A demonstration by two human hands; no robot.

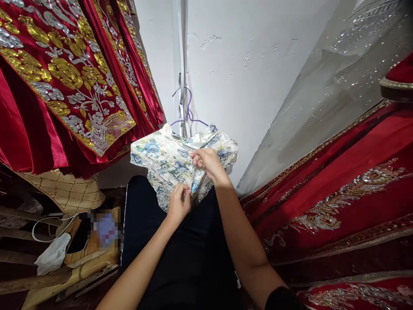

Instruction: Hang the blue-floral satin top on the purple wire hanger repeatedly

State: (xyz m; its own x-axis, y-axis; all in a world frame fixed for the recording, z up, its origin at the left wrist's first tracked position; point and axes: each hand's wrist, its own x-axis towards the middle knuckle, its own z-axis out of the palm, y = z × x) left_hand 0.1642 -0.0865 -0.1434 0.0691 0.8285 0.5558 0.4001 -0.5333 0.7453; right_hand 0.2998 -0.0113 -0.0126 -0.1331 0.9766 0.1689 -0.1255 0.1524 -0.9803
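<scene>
A white short-sleeved shirt (161, 150) with a blue floral print hangs on a purple wire hanger (189, 113) against the wall. My left hand (179, 201) pinches the front edge of the shirt low down. Higher up, near the collar, my right hand (208, 162) has its fingers curled together at the same front edge. Whether cloth or something small lies between those right fingertips is hard to make out. The lower part of the shirt drapes over my dark trousers (142, 224).
Red embroidered garments (64, 73) hang at the left. A sparkly white veil-like cloth (309, 94) and a red beaded garment (338, 193) hang at the right. A wooden seat (77, 269) at lower left holds a phone (80, 234), a white cable (38, 237) and tissue (53, 256).
</scene>
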